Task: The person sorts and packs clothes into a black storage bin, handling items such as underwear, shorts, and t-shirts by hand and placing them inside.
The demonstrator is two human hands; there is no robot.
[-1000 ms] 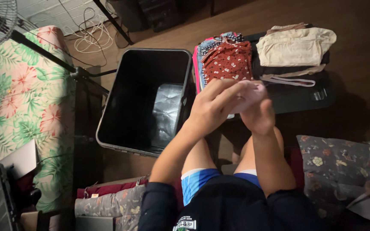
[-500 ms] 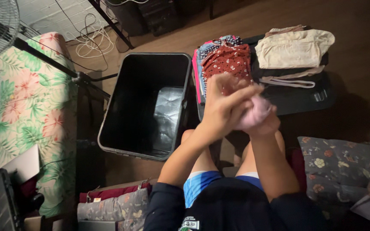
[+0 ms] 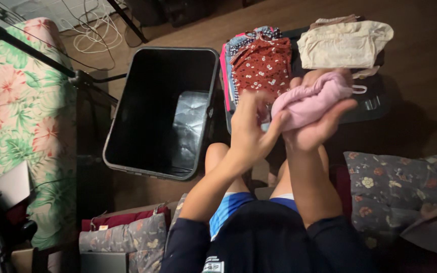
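The right hand (image 3: pixel 315 132) cups a rolled pink garment (image 3: pixel 309 101) from below, fingers curled up around its far side and thumb raised at the near edge. The left hand (image 3: pixel 251 132) meets the roll at its left end, thumb and forefinger pinching the fabric, the remaining fingers loosely bent. The garment is held in the air above the knees, in front of a dark low surface (image 3: pixel 360 108) that carries folded clothes.

Risks, as judged: the roll is only lightly gripped at its left end, so a slackened pinch could let it unwind and hang loose. A thin strap loop (image 3: pixel 358 89) trails from the right end of the bundle and could snag on a finger or on the stacks behind. The stack of folded printed clothes (image 3: pixel 259 63), red floral piece on top, sits at the very edge of the surface just beside the open black bin (image 3: pixel 127 121); a knock from either hand could tip it over.

Labels and packages: a small pale printed patch (image 3: pixel 216 264) shows at the lower edge of the person's dark shirt; its content is too small to tell. A crinkled silvery sheet (image 3: pixel 190 126) lies inside the bin. A folded cream garment (image 3: pixel 345 43) lies at far right. No signs are visible.
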